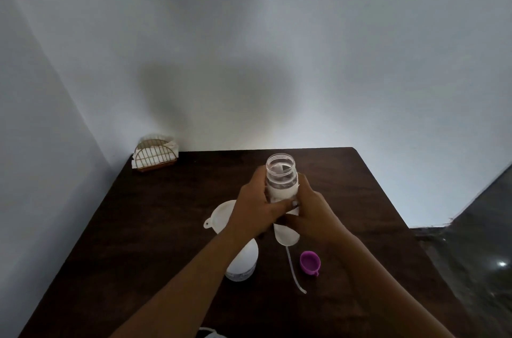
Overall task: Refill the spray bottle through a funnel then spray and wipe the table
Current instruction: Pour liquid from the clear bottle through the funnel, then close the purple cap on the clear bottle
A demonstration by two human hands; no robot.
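A clear water bottle [281, 174] with its mouth uncapped stands upright above the middle of the dark wooden table [155, 215]. My left hand [256, 206] grips its left side and my right hand [306, 210] grips its right side. A white funnel [219, 213] sits in the neck of the white spray bottle [243, 261], partly hidden behind my left forearm. The white spray head [285, 235] with its thin dip tube [294, 271] lies on the table under my hands. A purple cap [310, 262] lies to the right of the tube.
A gold wire napkin holder [155, 156] with white napkins stands in the far left corner against the wall. Walls close the table's far and left sides. The table's right edge drops to a dark floor [476, 240]. A white object [210, 333] peeks in at the bottom edge.
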